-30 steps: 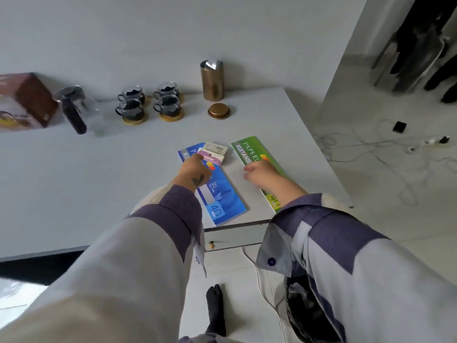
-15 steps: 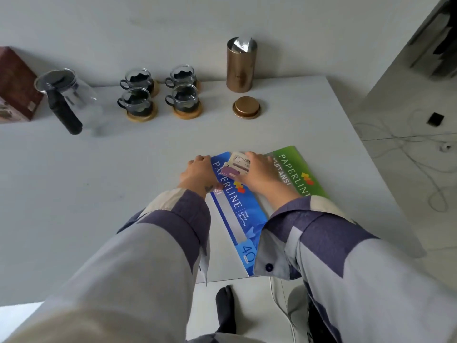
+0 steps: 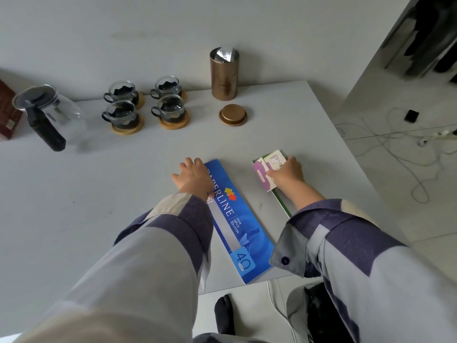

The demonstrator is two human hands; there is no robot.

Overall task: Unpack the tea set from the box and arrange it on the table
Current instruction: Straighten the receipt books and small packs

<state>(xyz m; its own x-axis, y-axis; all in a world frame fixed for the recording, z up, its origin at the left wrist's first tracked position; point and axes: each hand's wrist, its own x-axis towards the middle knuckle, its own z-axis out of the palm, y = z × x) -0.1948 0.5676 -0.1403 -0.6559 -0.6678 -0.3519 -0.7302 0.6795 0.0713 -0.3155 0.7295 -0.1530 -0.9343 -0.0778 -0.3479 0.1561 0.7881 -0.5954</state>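
A person in a grey-and-purple sleeved shirt leans over a white desk point(image 3: 74, 194), both arms stretched forward. The left hand point(image 3: 194, 174) lies flat and released, palm down, on the far end of a blue Paperline packet point(image 3: 237, 226) that runs back to the desk's near edge. The right hand point(image 3: 285, 173) presses down on a few small cards point(image 3: 265, 169), purple and cream, which rest on a green packet point(image 3: 282, 204) mostly hidden under the forearm; whether the fingers pinch the cards or merely rest on them cannot be told. The two packets lie apart, bare desk between them.

The tea set stands along the desk's far side near the wall: a glass teapot point(image 3: 49, 112) with a black handle at left, then four glass cups point(image 3: 146, 102) on round wooden coasters in a two-by-two block. Just right of the cups stands an upright bronze canister point(image 3: 224, 75), its top open with silver foil showing, and its lid point(image 3: 232, 114) lies flat in front of it. A dark red box point(image 3: 7, 112) sits at the far left edge, partly out of view
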